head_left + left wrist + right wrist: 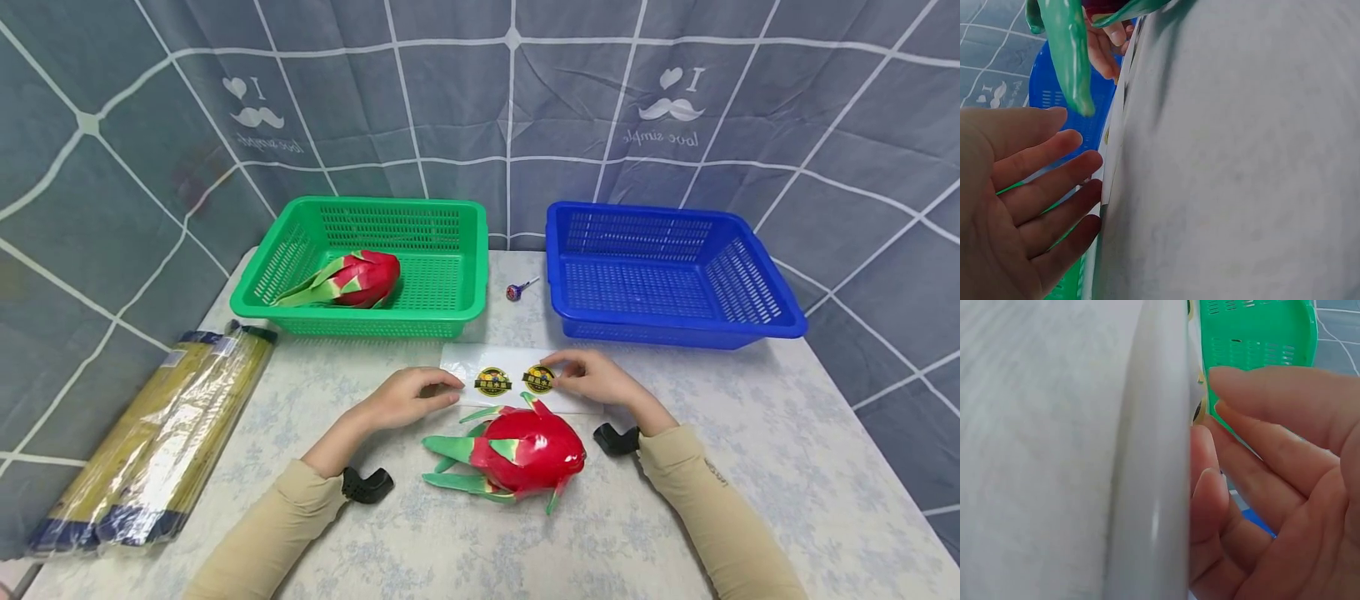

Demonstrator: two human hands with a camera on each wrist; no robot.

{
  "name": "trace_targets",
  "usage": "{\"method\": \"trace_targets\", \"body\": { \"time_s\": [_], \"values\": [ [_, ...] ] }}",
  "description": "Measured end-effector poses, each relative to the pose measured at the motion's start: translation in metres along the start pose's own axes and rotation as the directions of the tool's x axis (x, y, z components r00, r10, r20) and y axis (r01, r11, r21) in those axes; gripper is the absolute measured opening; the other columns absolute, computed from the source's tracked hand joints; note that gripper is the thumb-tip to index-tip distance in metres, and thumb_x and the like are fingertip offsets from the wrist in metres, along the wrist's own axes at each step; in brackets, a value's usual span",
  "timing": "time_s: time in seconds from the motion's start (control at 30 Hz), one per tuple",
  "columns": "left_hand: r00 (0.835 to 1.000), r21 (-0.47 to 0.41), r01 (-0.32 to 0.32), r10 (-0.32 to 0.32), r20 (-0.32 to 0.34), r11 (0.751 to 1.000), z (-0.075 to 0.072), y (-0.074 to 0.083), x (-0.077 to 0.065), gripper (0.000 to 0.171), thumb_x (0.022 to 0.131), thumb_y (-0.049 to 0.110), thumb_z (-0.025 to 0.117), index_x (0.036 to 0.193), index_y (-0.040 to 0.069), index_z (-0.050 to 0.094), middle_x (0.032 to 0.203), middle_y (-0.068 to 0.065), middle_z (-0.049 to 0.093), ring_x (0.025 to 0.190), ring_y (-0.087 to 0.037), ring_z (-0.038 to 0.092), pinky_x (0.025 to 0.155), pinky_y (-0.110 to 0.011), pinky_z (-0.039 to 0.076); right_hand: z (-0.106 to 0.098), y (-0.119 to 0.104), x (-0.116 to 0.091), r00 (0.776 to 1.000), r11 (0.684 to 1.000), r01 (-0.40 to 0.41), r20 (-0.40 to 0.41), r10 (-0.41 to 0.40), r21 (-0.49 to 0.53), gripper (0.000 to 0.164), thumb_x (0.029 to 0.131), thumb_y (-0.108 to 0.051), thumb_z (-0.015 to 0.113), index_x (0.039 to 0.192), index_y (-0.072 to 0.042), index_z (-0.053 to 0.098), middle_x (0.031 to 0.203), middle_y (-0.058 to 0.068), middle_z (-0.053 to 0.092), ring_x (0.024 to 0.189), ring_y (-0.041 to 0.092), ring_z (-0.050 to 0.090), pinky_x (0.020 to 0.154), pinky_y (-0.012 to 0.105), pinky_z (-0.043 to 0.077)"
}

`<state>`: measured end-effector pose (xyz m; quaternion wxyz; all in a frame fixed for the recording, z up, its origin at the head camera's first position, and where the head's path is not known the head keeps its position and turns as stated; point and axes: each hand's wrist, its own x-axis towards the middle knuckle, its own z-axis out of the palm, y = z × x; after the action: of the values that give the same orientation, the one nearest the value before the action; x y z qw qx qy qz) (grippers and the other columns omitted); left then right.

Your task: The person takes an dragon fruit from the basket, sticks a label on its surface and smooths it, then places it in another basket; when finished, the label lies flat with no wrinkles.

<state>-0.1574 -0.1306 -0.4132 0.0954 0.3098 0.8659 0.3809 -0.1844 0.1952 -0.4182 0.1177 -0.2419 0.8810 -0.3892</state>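
Observation:
A white sheet [462,360] on the table bears two round black-and-gold fruit stickers. My right hand [592,377] has its thumb and index fingertip right at the edge of the right-hand sticker [536,379]; a gap shows between those fingertips in the right wrist view. The left sticker [492,382] lies near my left hand [408,396], whose fingers are spread and loosely bent, holding nothing in the left wrist view. Between my forearms, in front of the sheet, lies a glossy red dragon fruit [536,450] with green leaf tips pointing left.
A green basket [360,313] holding another dragon fruit [375,279] stands at the back left. At the back right is a blue basket [675,329]. A wrapped lollipop [514,292] lies between them. Long plastic-wrapped packages [165,433] lie along the left side.

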Motion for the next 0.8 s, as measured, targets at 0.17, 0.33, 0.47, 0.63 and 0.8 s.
{"method": "trace_targets", "body": {
  "time_s": [0.17,0.33,0.47,0.63,0.8],
  "values": [
    [1.0,0.035,0.008,-0.009,0.006,0.999,0.001,0.0,0.0,0.028,0.087,0.033,0.056,0.106,0.015,0.064,0.103,0.009,0.061,0.094,-0.008,0.055,0.08,-0.03,0.043,0.003,0.0,0.0,0.999,0.998,0.038,-0.036,-0.037,0.052,0.026,0.077,-0.005,0.066,0.103,-0.004,0.064,0.083,0.004,0.061,0.072,0.015,0.055,0.062,0.029,0.044],
    [1.0,0.07,-0.01,0.01,0.0,0.997,0.001,0.002,-0.001,0.027,0.088,0.032,0.055,0.107,0.014,0.064,0.104,0.009,0.061,0.097,-0.008,0.054,0.082,-0.03,0.043,0.001,-0.002,-0.001,0.992,0.994,0.056,-0.118,-0.045,0.096,0.013,0.077,-0.006,0.068,0.09,-0.006,0.066,0.08,0.001,0.062,0.075,0.015,0.056,0.068,0.03,0.047],
    [0.994,0.152,-0.075,0.086,-0.067,0.985,0.001,0.01,-0.001,0.025,0.09,0.03,0.053,0.105,0.014,0.065,0.103,0.008,0.061,0.099,-0.007,0.054,0.084,-0.029,0.042,-0.007,-0.007,-0.006,0.981,0.988,0.086,-0.184,-0.062,0.125,0.008,0.078,-0.01,0.069,0.085,-0.009,0.066,0.081,-0.001,0.063,0.078,0.014,0.057,0.07,0.031,0.048],
    [0.97,0.128,-0.201,0.216,-0.112,0.971,0.007,0.039,-0.004,0.039,0.085,0.042,0.057,0.114,0.017,0.059,0.114,0.01,0.055,0.11,-0.006,0.047,0.09,-0.031,0.039,-0.023,-0.025,-0.018,0.971,0.933,0.207,-0.177,-0.159,0.294,0.008,0.078,-0.001,0.066,0.086,-0.002,0.062,0.091,0.009,0.056,0.079,0.015,0.054,0.064,0.024,0.047],
    [0.964,0.135,-0.258,0.264,-0.028,0.957,0.023,0.063,-0.008,0.081,0.068,0.063,0.063,0.133,0.021,0.039,0.133,0.007,0.038,0.122,-0.007,0.032,0.094,-0.036,0.037,-0.031,-0.049,-0.03,0.964,0.864,0.26,-0.071,-0.255,0.431,0.01,0.079,0.005,0.063,0.087,-0.001,0.06,0.093,0.013,0.053,0.081,0.017,0.051,0.062,0.022,0.045]
  ]
}}
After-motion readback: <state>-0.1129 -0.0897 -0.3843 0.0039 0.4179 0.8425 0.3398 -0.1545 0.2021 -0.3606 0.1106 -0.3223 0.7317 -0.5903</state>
